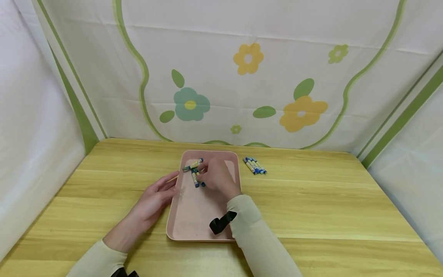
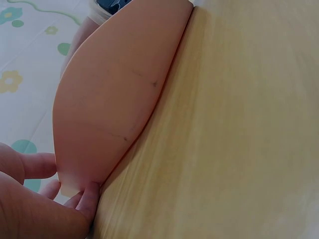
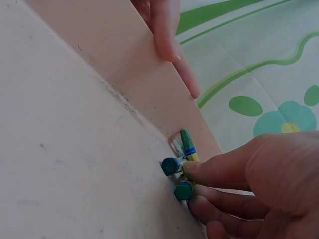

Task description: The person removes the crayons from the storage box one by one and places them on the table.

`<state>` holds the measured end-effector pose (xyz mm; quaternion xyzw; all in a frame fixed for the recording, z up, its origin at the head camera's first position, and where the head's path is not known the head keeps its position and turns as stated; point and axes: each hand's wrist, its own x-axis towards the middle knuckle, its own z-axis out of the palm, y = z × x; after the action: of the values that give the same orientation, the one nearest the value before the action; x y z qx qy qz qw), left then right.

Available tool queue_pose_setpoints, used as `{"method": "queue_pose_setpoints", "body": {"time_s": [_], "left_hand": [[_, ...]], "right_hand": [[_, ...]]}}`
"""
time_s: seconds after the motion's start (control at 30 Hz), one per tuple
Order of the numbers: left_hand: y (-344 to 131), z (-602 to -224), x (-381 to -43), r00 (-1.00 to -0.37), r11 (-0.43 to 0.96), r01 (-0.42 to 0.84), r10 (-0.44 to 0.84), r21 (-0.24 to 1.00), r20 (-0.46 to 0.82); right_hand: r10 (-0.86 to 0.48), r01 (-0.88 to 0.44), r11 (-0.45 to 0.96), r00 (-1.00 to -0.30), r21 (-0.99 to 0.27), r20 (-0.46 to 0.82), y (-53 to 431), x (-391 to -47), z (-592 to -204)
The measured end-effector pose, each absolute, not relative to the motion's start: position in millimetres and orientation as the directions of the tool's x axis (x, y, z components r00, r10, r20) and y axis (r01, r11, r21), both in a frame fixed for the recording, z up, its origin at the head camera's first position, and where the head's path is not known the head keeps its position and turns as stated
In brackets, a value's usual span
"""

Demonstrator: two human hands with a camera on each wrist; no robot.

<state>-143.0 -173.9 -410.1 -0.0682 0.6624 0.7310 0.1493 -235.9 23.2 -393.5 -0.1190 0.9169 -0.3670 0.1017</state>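
We look to be mid-pickup now, our left hand point(image 1: 152, 201) against the pink tray point(image 1: 194, 221) with fingers extended, while our right hand point(image 1: 217, 176) pinches crayons point(image 1: 195, 178) just left of frame centre, and the next move likely calls for a careful lift.

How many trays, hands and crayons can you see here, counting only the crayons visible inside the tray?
Pink tray: 1
Left hand and right hand: 2
Crayons visible inside the tray: 3
Total: 6
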Motion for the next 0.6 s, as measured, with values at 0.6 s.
{"method": "queue_pose_setpoints", "body": {"time_s": [0.6], "left_hand": [[-174.9,-410.7,-142.6,-0.945,-0.067,-0.310,0.130,0.948,-0.300]], "right_hand": [[-0.227,-0.062,0.742,-0.960,-0.667,-0.163,22.2,-235.4,-391.7]]}}
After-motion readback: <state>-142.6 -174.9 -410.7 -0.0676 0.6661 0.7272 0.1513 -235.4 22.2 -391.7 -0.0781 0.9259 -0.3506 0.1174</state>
